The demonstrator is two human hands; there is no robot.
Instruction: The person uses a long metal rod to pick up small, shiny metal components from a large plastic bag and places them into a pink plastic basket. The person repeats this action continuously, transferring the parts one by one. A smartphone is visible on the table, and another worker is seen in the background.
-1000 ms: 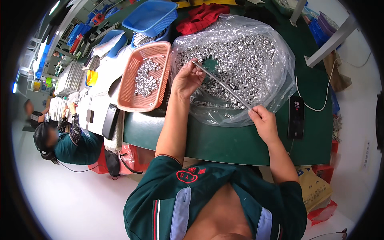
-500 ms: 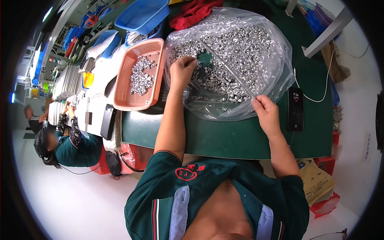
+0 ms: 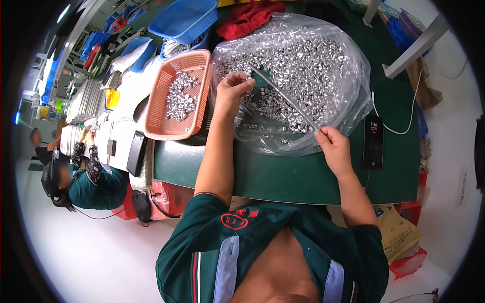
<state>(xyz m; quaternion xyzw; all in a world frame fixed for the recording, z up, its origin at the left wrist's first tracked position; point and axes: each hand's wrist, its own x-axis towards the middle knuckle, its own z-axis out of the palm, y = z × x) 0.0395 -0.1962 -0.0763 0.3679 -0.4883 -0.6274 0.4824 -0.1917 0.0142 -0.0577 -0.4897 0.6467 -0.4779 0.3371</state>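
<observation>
My right hand [image 3: 334, 149] pinches the near end of a long thin grey metal rod [image 3: 288, 99]. The rod slants up and left over a clear plastic bag [image 3: 356, 91] spread on the table. Loose short silver metal pieces [image 3: 313, 65] cover much of the bag. Beside the rod's far end, my left hand [image 3: 232, 95] is closed, thumb against fingers. A small shiny piece seems to sit at its fingertips, too tiny to make out fully. Just left of that hand stands a pink perforated basket [image 3: 151, 113] with a heap of similar silver pieces [image 3: 180, 96].
A phone [image 3: 373, 141] with a white cable lies right of the bag on the green table [image 3: 273, 177]. Behind are a blue basket [image 3: 184, 22] and red cloth [image 3: 247, 19]. A metal post [image 3: 417, 45] stands at right. At left, a co-worker [image 3: 96, 187] sits near stacked strips.
The rod's near end and my right hand have shifted slightly left and down. My left hand has moved slightly right, its fingertips a little lower. Nothing in the basket has visibly changed.
</observation>
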